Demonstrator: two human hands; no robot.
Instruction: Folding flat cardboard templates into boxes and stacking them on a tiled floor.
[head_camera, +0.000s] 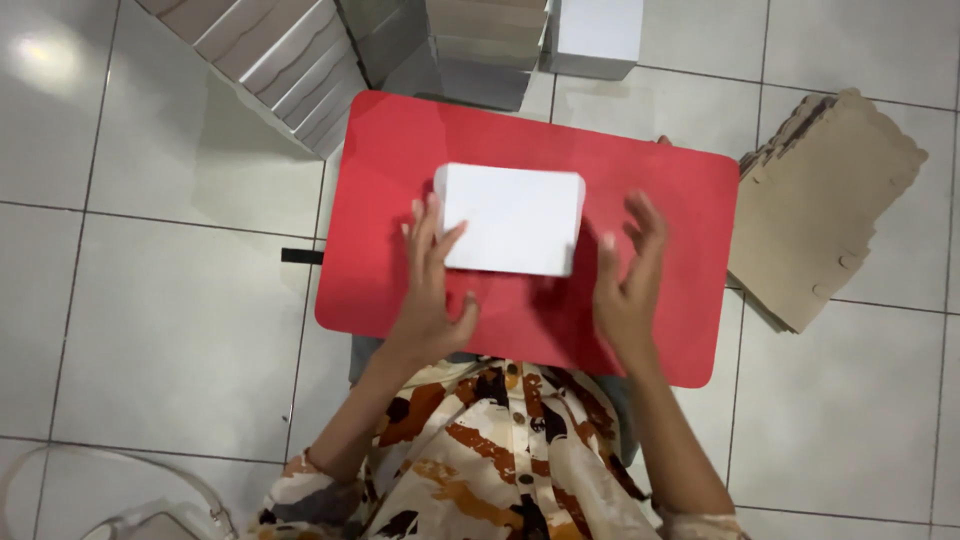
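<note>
A closed white box (512, 218) lies in the middle of a small red table (390, 160) over my lap. My left hand (432, 290) is open, its fingertips touching the box's left edge. Open too, my right hand (628, 280) hovers with fingers spread just right of the box, apart from it or barely at its corner. Neither hand holds anything.
A stack of flat brown cardboard blanks (825, 205) lies on the tiled floor to the right. Rows of folded white boxes (290, 60) and more stacks (485, 45) stand behind the table. A clear plastic object (110, 500) sits at the bottom left.
</note>
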